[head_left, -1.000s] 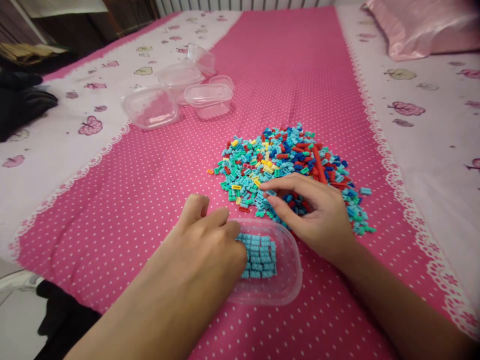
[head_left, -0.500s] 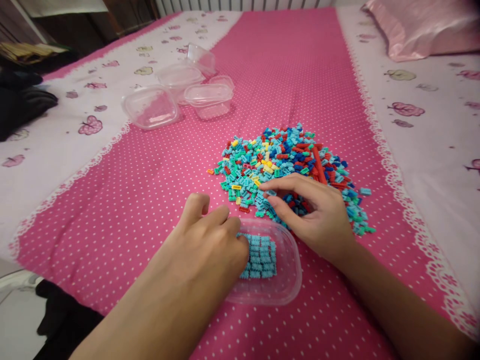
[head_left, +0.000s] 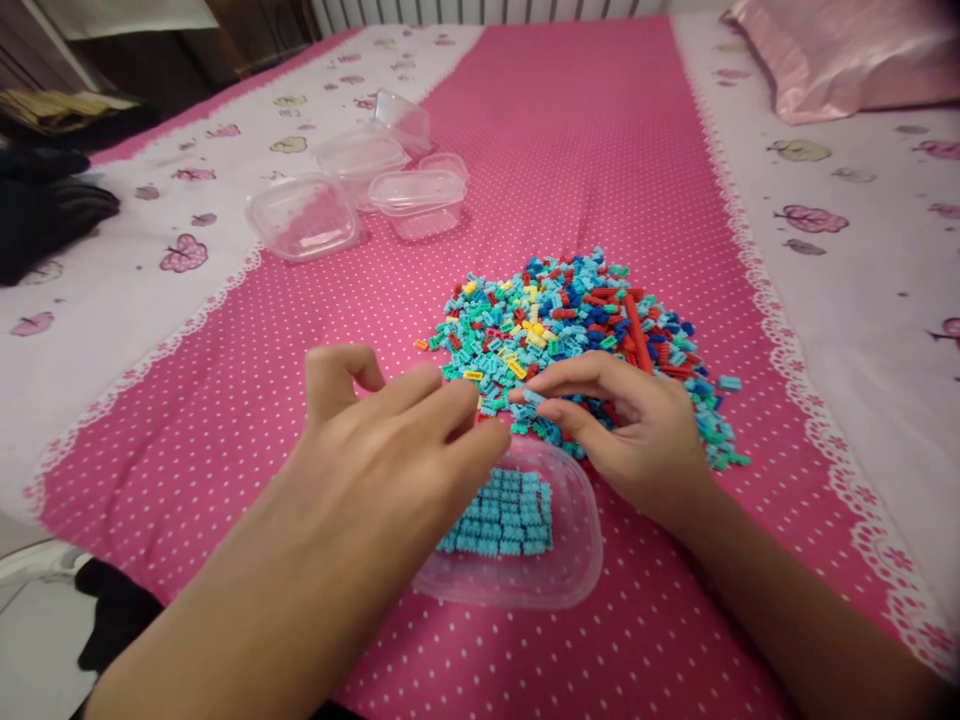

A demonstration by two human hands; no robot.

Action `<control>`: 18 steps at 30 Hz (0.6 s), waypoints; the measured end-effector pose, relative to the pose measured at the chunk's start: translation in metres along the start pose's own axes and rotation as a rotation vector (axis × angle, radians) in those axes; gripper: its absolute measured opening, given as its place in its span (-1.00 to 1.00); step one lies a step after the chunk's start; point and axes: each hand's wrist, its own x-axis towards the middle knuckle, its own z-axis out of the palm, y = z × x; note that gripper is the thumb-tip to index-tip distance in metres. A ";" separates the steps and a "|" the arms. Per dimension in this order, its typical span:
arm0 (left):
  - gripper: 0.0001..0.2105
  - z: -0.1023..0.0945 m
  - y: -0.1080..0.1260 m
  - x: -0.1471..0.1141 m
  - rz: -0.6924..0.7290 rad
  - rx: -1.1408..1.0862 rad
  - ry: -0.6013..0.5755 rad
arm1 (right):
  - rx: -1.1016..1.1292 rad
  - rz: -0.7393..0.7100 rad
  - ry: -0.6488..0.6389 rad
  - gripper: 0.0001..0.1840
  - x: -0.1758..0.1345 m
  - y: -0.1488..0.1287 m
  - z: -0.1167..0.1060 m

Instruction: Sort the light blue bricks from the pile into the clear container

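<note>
My right hand point(head_left: 630, 425) is at the near edge of a heap of small toy building bricks point(head_left: 495, 340), its thumb and index finger closed on a light blue building brick point(head_left: 534, 397). Over the left side of a clear plastic container point(head_left: 581, 575) is my left hand point(head_left: 397, 450), palm down. Its fingers are bent and apart, and I see nothing held in them, though some fingertips are hidden. Inside the container, light blue bricks point(head_left: 517, 515) lie in tidy rows, partly covered by the left hand.
Several more clear plastic containers point(head_left: 304, 225) stand at the back left of the pink dotted bedspread point(head_left: 577, 150). A long red piece point(head_left: 636, 332) lies on the heap. Dark cloth point(head_left: 45, 210) is at the left edge and a pink pillow point(head_left: 877, 60) at the far right.
My left hand has lifted from the bricks in the container and moved up and left, its fingers spreading. The right hand has barely moved; a light blue brick now shows between its fingertips.
</note>
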 end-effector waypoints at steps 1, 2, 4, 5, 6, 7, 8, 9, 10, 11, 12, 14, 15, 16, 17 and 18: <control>-0.81 0.000 0.001 0.002 -0.014 0.008 0.017 | -0.004 -0.012 -0.011 -0.93 0.000 0.000 -0.001; -0.87 0.002 0.003 0.005 -0.024 0.009 0.035 | -0.005 -0.025 -0.020 -0.91 0.000 0.000 -0.001; -0.91 0.005 0.007 0.009 -0.024 0.007 0.067 | 0.014 -0.052 -0.032 -0.88 0.001 0.000 -0.002; -0.90 0.006 0.009 0.012 -0.027 0.014 0.096 | 0.033 -0.061 -0.031 -0.88 0.001 0.000 -0.002; -0.90 0.008 0.010 0.014 -0.030 0.022 0.129 | 0.055 -0.068 -0.032 -0.88 0.002 0.000 -0.002; -0.89 0.009 0.011 0.015 -0.035 0.030 0.163 | 0.077 -0.071 -0.032 -0.89 0.002 0.000 -0.002; -0.86 0.010 0.012 0.016 -0.043 0.035 0.182 | 0.096 -0.073 -0.034 -0.91 0.003 0.000 -0.002; -0.82 0.011 0.012 0.017 -0.051 0.038 0.192 | 0.113 -0.077 -0.035 -0.93 0.003 0.000 -0.002; -0.79 0.011 0.012 0.017 -0.053 0.040 0.197 | 0.125 -0.082 -0.037 -0.95 0.004 0.000 -0.002; -0.78 0.011 0.011 0.017 -0.061 0.033 0.182 | 0.131 -0.089 -0.044 -0.96 0.004 0.000 -0.002; -0.78 0.011 0.011 0.016 -0.071 0.021 0.167 | 0.130 -0.096 -0.055 -0.97 0.005 0.000 -0.002; -0.81 0.010 0.010 0.013 -0.088 -0.022 0.146 | 0.105 -0.112 -0.083 -0.95 0.005 -0.001 -0.002; -0.82 0.009 0.009 0.011 -0.096 -0.044 0.139 | 0.083 -0.120 -0.096 -0.94 0.005 -0.001 -0.001; -0.83 0.008 0.008 0.008 -0.108 -0.060 0.126 | 0.059 -0.127 -0.106 -0.92 0.005 -0.001 -0.001; -0.83 0.007 0.007 0.005 -0.117 -0.065 0.115 | 0.036 -0.134 -0.113 -0.91 0.005 -0.001 -0.001; -0.82 0.005 0.005 0.001 -0.122 -0.060 0.098 | 0.017 -0.141 -0.115 -0.90 0.005 0.000 -0.001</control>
